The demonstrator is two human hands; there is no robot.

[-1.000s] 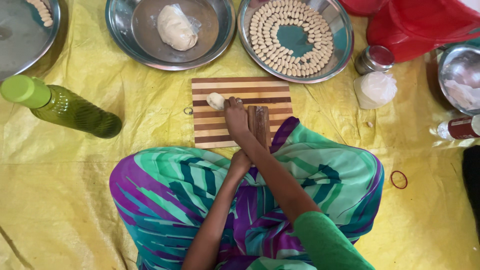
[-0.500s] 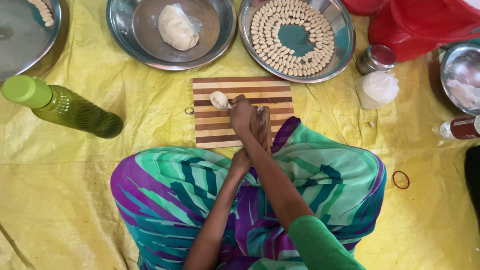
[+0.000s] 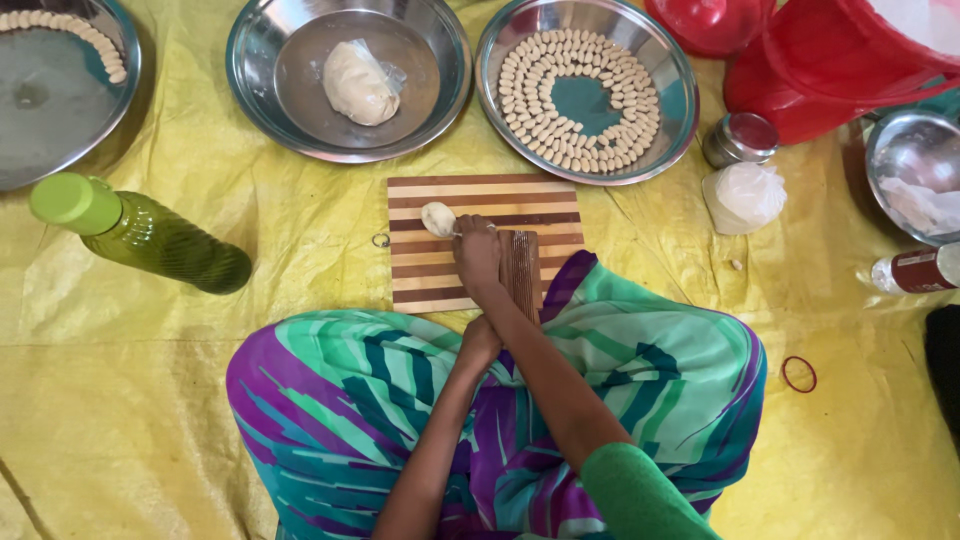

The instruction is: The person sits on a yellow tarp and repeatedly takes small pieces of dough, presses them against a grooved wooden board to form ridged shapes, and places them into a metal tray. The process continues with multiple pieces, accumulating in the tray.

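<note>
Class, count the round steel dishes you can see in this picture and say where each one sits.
4: one at top left, cut off by the edge; one with a dough lump; one with small dough pieces; one at the right edge, partly cut off. Others may lie out of frame.

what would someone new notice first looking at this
Most likely the steel tray at top centre-right, filled with rings of small pale dough pieces. Next, the striped wooden board in the middle, where the right hand touches a small dough lump. A green bottle lies at the left on the yellow sheet.
</note>
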